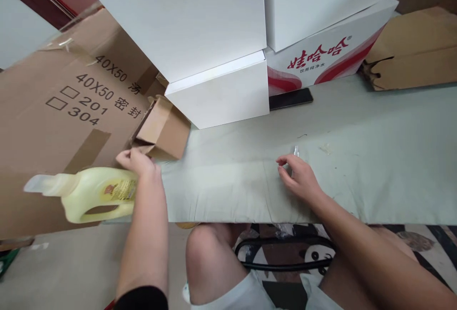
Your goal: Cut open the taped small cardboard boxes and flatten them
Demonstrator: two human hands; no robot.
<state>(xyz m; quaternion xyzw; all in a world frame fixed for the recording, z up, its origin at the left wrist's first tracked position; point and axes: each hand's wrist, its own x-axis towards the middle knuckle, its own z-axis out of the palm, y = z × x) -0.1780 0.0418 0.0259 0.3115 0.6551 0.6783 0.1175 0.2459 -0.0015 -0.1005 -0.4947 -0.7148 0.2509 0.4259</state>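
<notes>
At the open end of a small brown cardboard box (169, 129) is my left hand (137, 161), bent at the wrist. Its fingertips are mostly hidden at the box's flap, so I cannot see what they hold. A pale yellow detergent bottle (85, 186) with a clear cap lies behind my left forearm. My right hand (298, 174) rests on the green-grey tablecloth (224, 176) with its fingers curled. A small clear plastic piece (296, 151) sticks out past its index finger, and the rest is covered by the hand.
A large printed carton (96, 110) stands on the left. White boxes (217, 91) are stacked at the back, beside a red-and-white water carton (321, 57). A black phone (291, 99) lies before it. Flattened cardboard (414, 53) is at the right. Small scraps (325, 148) dot the cloth.
</notes>
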